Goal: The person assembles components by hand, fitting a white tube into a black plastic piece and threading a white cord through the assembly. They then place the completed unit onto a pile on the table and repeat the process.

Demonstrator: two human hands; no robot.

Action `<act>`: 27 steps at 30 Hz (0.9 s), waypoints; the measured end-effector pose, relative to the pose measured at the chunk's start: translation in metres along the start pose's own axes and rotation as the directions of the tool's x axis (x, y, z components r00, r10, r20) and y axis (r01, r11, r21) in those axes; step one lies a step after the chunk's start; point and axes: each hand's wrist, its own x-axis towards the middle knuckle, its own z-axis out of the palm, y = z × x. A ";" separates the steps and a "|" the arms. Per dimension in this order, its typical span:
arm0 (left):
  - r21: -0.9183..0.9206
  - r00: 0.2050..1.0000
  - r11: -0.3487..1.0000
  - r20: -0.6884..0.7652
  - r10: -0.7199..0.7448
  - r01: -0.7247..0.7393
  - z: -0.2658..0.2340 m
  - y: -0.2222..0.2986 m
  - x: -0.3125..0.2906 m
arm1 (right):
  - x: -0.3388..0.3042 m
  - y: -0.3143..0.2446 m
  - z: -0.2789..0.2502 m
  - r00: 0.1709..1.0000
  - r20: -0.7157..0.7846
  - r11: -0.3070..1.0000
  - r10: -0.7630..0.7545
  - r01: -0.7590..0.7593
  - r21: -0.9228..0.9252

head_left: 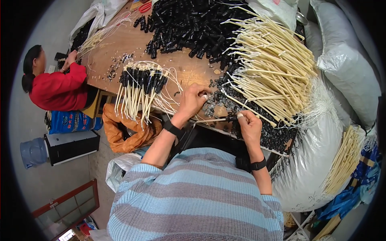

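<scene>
My left hand (pixel 191 100) is pinched at the edge of a spread of small dark and grey plastic pieces (pixel 213 106); whatever its fingertips hold is too small to make out. My right hand (pixel 251 125) is closed, thumb against fingers, at the black fitting on the end of a thin cream rod (pixel 213 120). That rod lies sideways along the table's front edge, pointing toward my left. White wraps cover a fingertip on each hand. Left of my left hand lies a bundle of cream rods with black fittings (pixel 142 82) and loose white cords.
A large pile of cream rods (pixel 273 64) lies at right on the wooden table (pixel 116 44), with a heap of black plastic fittings (pixel 189 24) behind. Full white sacks (pixel 307 160) crowd the right side. A person in red (pixel 58 88) works at far left. An orange bag (pixel 116 132) stands below the table.
</scene>
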 end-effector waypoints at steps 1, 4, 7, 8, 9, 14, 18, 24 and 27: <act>-0.004 1.000 1.000 0.005 0.008 -0.008 0.001 0.006 0.000 | 0.001 0.002 0.000 1.000 -0.010 1.000 -0.001 0.001 -0.001; -0.472 0.987 0.882 0.137 0.079 -0.005 0.019 0.025 -0.011 | 0.007 -0.003 0.006 0.999 -0.012 0.999 0.037 -0.037 0.005; -0.470 0.986 0.874 0.033 0.161 -0.126 0.041 0.054 -0.021 | 0.014 0.012 0.012 0.998 0.059 0.989 0.003 -0.011 0.150; -0.407 0.983 0.899 0.006 0.182 -0.164 0.042 0.059 -0.021 | 0.013 0.012 0.009 0.994 0.111 0.973 0.012 -0.037 0.228; -0.409 0.984 0.898 0.006 0.181 -0.163 0.042 0.059 -0.021 | 0.012 0.007 0.007 0.994 0.111 0.973 0.013 -0.038 0.226; -0.366 0.978 0.907 -0.051 0.202 -0.207 0.044 0.058 -0.017 | 0.012 0.001 0.009 0.987 0.139 0.856 0.078 -0.138 0.499; -0.352 0.996 0.934 0.041 0.076 -0.057 0.051 0.044 -0.018 | 0.010 0.003 0.010 0.997 0.072 0.927 -0.021 -0.007 0.376; -0.282 0.999 0.959 0.038 0.035 -0.023 0.047 0.043 -0.017 | 0.006 -0.005 0.006 0.968 -0.012 0.966 -0.250 0.249 -0.062; -0.174 0.990 0.974 -0.019 0.141 -0.142 0.043 0.041 -0.016 | 0.006 -0.009 0.002 0.964 0.021 0.962 -0.265 0.266 -0.058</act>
